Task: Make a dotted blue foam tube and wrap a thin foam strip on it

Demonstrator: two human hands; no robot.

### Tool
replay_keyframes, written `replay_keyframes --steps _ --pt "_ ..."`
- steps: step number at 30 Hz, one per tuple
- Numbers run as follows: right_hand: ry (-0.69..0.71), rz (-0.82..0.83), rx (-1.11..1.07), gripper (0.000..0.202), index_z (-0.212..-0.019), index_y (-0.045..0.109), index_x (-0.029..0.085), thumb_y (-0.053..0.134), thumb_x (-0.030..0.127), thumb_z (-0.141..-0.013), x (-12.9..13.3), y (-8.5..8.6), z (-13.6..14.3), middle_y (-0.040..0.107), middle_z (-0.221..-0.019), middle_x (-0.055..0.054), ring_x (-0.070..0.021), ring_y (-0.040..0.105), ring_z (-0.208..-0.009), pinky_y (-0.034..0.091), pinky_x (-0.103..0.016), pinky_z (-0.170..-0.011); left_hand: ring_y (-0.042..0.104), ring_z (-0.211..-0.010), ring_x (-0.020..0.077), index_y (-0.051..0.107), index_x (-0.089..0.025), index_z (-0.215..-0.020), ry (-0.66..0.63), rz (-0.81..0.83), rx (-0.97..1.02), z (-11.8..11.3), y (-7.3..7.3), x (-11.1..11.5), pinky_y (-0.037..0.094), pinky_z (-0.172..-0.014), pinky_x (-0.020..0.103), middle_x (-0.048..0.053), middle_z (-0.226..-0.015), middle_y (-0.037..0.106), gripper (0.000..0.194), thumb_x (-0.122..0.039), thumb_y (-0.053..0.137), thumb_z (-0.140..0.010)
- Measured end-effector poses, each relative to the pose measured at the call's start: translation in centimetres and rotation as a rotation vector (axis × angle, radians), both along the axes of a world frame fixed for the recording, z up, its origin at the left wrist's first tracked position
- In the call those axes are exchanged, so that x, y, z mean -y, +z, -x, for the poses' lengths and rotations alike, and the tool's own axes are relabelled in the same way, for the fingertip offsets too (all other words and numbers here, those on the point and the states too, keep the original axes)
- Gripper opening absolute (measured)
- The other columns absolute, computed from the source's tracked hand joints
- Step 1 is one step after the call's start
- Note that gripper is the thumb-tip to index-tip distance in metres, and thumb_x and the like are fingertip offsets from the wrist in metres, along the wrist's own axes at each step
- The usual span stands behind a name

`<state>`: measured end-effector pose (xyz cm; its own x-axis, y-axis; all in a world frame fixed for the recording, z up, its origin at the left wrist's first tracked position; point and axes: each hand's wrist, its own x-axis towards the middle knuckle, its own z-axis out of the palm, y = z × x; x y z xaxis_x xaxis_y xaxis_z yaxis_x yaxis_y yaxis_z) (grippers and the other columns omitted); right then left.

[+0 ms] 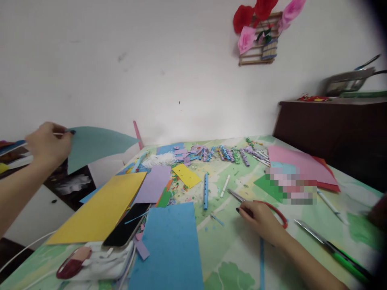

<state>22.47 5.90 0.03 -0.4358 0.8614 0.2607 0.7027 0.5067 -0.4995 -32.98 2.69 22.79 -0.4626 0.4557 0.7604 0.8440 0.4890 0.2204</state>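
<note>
My left hand (50, 147) is raised at the left, thumb and fingers pinched on one corner of a teal sheet of paper (96, 144). The sheet hangs bent out to the right, above the table's left edge. Low over the table, my right hand (260, 217) is closed on red-handled scissors (237, 195), their blades pointing up and left. Part of the handle is hidden by the hand. Left of the blades lie a white stick (225, 186) and a blue paper tube with dark dots (206, 191). A large blue sheet (171, 249) lies at the front.
Yellow sheets (102, 209), a phone (127, 225) and a white power strip (99, 264) with cables lie at left. Rolled paper pieces (223, 153) and white shreds (160, 160) line the back. A green-handled cutting tool (332, 247) and pink paper (299, 161) lie at right.
</note>
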Motion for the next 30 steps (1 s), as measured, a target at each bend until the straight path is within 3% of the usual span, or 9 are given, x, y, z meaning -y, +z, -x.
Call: replay_keyframes --steps 3,5,8,11,15,18,22,26,30 --pt "-0.027 0.033 -0.104 0.017 -0.092 0.059 0.018 0.045 0.022 -0.082 0.1 0.1 0.0 0.065 -0.071 -0.002 -0.0163 0.058 -0.063 0.041 -0.028 -0.060 0.060 -0.089 0.0147 0.057 -0.008 -0.109 -0.179 -0.037 -0.059 -7.3 0.3 1.5 0.042 -0.084 0.027 -0.002 -0.095 0.060 0.038 -0.035 0.045 -0.086" --pt "-0.032 0.014 -0.187 0.034 -0.115 0.052 0.018 0.049 0.023 -0.081 0.1 0.0 -0.1 0.067 -0.087 -0.005 -0.0171 0.060 -0.070 0.046 -0.030 -0.065 0.062 -0.084 0.0133 0.059 -0.010 -0.106 -0.275 -0.023 -0.146 -11.5 -0.8 2.7 0.044 -0.080 0.026 -0.002 -0.098 0.062 0.034 -0.033 0.043 -0.087" --pt "-0.025 -0.177 -0.275 0.062 -0.138 0.032 0.019 0.055 0.023 -0.080 0.4 -0.1 0.0 0.055 -0.125 -0.015 -0.0231 0.058 -0.100 0.050 -0.037 -0.079 0.065 -0.088 0.0166 0.061 -0.014 -0.098 -0.702 0.203 -0.361 -16.1 -4.1 4.3 0.050 -0.072 0.025 0.003 -0.107 0.068 0.030 -0.033 0.039 -0.091" --pt "-0.070 -0.391 -0.293 0.070 -0.144 0.026 0.020 0.057 0.022 -0.082 1.1 -0.1 0.4 0.035 -0.142 -0.018 -0.0295 0.040 -0.127 0.044 -0.045 -0.095 0.067 -0.098 0.0200 0.062 -0.020 -0.100 -1.183 0.237 -0.563 -20.1 -8.3 5.5 0.055 -0.079 0.030 0.006 -0.111 0.071 0.022 -0.022 0.042 -0.092" --pt "-0.060 -0.469 -0.194 0.069 -0.142 0.031 0.021 0.060 0.018 -0.080 2.8 -0.2 0.6 0.022 -0.150 -0.018 -0.0313 0.038 -0.128 0.039 -0.050 -0.101 0.064 -0.110 0.0210 0.059 -0.024 -0.111 -1.537 0.287 -0.690 -26.4 -13.4 7.2 0.056 -0.089 0.034 0.009 -0.109 0.072 0.030 -0.009 0.041 -0.091" --pt "-0.123 -0.408 -0.008 0.064 -0.139 0.035 0.013 0.056 0.014 -0.078 4.6 -0.5 -0.3 0.032 -0.145 -0.021 -0.0346 0.029 -0.134 0.035 -0.053 -0.104 0.066 -0.107 0.0251 0.058 -0.020 -0.112 -1.648 0.316 -0.796 -29.6 -16.4 8.7 0.057 -0.088 0.036 0.013 -0.103 0.073 0.030 -0.007 0.042 -0.091" --pt "-0.236 -0.290 0.125 0.053 -0.127 0.048 0.008 0.058 0.012 -0.076 6.7 -0.9 -3.0 0.047 -0.132 -0.023 -0.0350 0.039 -0.123 0.037 -0.051 -0.101 0.068 -0.101 0.0219 0.049 -0.023 -0.128 -1.623 0.345 -0.683 -30.1 -19.3 10.3 0.058 -0.085 0.031 0.012 -0.105 0.073 0.044 -0.004 0.040 -0.090" --pt "-0.282 -0.174 0.233 0.038 -0.118 0.056 0.009 0.055 0.013 -0.080 7.0 -0.8 -4.8 0.056 -0.122 -0.021 -0.0330 0.047 -0.114 0.041 -0.047 -0.094 0.070 -0.096 0.0162 0.049 -0.025 -0.129 -1.524 0.314 -0.585 -29.0 -20.5 11.3 0.055 -0.085 0.020 0.008 -0.102 0.074 0.044 -0.007 0.037 -0.091" --pt "-0.292 -0.067 0.310 0.036 -0.114 0.059 0.011 0.058 0.032 -0.084 6.2 0.0 -4.6 0.061 -0.114 -0.018 -0.0312 0.051 -0.109 0.042 -0.042 -0.090 0.068 -0.100 0.0137 0.058 -0.026 -0.117 -1.480 0.379 -0.499 -27.9 -21.2 12.1 0.052 -0.089 0.018 0.005 -0.108 0.073 0.035 -0.012 0.038 -0.092"
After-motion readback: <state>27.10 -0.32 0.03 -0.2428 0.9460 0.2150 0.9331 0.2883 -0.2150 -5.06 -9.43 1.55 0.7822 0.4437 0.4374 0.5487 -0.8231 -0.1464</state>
